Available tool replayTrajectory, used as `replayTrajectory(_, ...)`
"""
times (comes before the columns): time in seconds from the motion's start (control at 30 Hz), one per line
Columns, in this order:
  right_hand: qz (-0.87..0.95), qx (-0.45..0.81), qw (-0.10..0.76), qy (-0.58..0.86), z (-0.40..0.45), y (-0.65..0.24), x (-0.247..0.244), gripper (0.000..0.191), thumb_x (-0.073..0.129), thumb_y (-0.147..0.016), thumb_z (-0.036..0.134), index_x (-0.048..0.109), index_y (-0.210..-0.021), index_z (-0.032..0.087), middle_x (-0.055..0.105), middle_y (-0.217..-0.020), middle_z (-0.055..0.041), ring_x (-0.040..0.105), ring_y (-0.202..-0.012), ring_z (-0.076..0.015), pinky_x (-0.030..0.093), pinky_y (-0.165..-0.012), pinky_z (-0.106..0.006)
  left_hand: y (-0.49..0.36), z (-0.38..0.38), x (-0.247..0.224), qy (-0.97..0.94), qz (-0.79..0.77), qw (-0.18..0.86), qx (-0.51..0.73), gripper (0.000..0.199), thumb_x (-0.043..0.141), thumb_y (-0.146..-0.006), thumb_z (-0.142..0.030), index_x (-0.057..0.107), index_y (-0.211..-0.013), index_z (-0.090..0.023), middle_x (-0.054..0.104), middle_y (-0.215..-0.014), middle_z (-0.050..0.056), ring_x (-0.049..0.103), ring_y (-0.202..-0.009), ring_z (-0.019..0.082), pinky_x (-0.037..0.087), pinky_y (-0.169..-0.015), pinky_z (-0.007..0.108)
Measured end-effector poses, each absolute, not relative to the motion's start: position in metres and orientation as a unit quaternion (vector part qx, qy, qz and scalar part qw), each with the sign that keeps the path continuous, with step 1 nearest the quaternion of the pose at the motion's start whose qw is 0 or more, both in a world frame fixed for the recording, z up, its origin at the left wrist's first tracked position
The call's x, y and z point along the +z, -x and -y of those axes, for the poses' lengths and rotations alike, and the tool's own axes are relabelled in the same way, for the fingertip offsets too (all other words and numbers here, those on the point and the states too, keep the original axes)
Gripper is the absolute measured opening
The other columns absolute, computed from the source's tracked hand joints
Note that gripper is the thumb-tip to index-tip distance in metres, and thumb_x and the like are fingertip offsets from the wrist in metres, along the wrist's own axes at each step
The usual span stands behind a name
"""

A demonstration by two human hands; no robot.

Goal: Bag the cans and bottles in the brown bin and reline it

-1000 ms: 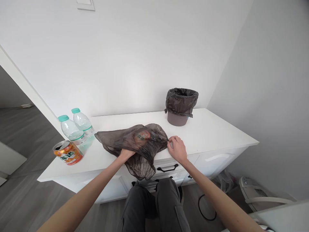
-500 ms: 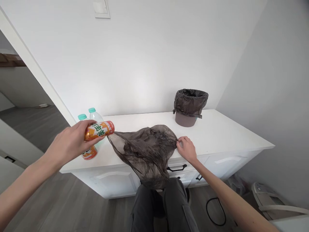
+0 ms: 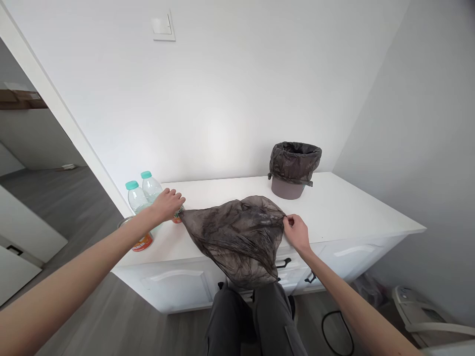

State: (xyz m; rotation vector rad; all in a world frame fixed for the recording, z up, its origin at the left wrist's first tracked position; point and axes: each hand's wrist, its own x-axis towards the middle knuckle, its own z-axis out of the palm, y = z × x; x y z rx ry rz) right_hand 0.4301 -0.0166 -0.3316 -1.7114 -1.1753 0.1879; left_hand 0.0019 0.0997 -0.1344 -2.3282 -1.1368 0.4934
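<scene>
Bright, diffuse light fills the scene, with a soft pale glow in the middle of the white wall. The bench top is evenly lit; the side wall falls into grey, and the floor is dimmer. The loose plastic bag looks mottled and translucent. Wide-angle distortion slants the door frame; the top right corner darkens.

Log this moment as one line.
left hand: at an orange can | right hand: pinching dark bag | lined bin: upright on counter

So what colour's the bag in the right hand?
The bag is sheer, smoky grey-brown; best seen in the head view.
</scene>
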Motion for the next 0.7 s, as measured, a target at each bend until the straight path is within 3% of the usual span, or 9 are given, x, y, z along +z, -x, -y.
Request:
replayTrajectory(0.13,0.487,0.077,0.497,0.714,0.015,-0.430,-0.333,0.027,0.048,-0.091,0.044,0.061,-0.086,0.021,0.070,-0.094,-0.0111,0.064,-0.087,-0.0260,0.046,-0.081,-0.038,0.004,-0.120,-0.144,0.867,0.406,0.227,0.179,0.032,0.080,-0.068,-0.017,0.065,-0.096,-0.019,0.071,-0.103,0.012,0.063,-0.105,0.032,0.040,-0.093,0.040)
replayTrajectory(0.33,0.491,0.079,0.491,0.715,0.016,-0.430,-0.332,0.027,0.049,-0.091,0.043,0.063,-0.088,0.021,0.071,-0.097,-0.0113,0.064,-0.089,-0.0256,0.046,-0.081,-0.037,0.018,-0.141,-0.149,0.880,0.407,0.195,0.146,0.027,0.077,-0.066,-0.033,0.062,-0.084,-0.021,0.071,-0.091,0.011,0.061,-0.108,0.033,0.037,-0.101,0.046)
replayTrajectory(0.43,0.488,0.078,0.490,0.718,0.015,-0.428,-0.330,0.026,0.049,-0.091,0.043,0.063,-0.087,0.021,0.071,-0.096,-0.0114,0.063,-0.087,-0.0256,0.046,-0.080,-0.037,0.024,-0.142,-0.149,0.877,0.410,0.200,0.150,0.031,0.080,-0.060,-0.032,0.064,-0.084,-0.020,0.072,-0.092,0.013,0.059,-0.112,0.036,0.036,-0.104,0.050)
replayTrajectory(0.57,0.482,0.083,0.489,0.722,0.016,-0.426,-0.328,0.025,0.049,-0.091,0.042,0.063,-0.086,0.022,0.071,-0.097,-0.0112,0.063,-0.090,-0.0264,0.045,-0.082,-0.037,0.020,-0.125,-0.142,0.865,0.420,0.231,0.151,0.050,0.080,-0.059,-0.027,0.070,-0.107,-0.017,0.072,-0.114,0.017,0.055,-0.124,0.040,0.026,-0.114,0.058)
replayTrajectory(0.63,0.481,0.090,0.488,0.723,0.017,-0.425,-0.327,0.026,0.049,-0.090,0.043,0.063,-0.087,0.022,0.070,-0.098,-0.0109,0.063,-0.091,-0.0264,0.045,-0.081,-0.037,0.008,-0.108,-0.137,0.863,0.431,0.248,0.091,0.057,0.074,-0.071,-0.026,0.065,-0.127,-0.017,0.066,-0.133,0.019,0.050,-0.131,0.039,0.022,-0.118,0.060)
replayTrajectory(0.7,0.481,0.099,0.488,0.722,0.018,-0.425,-0.326,0.027,0.049,-0.090,0.044,0.063,-0.087,0.022,0.070,-0.099,-0.0106,0.063,-0.091,-0.0264,0.045,-0.081,-0.037,-0.010,-0.085,-0.136,0.869,0.436,0.233,-0.003,0.049,0.058,-0.089,-0.026,0.059,-0.136,-0.018,0.061,-0.141,0.017,0.050,-0.134,0.036,0.028,-0.117,0.056)
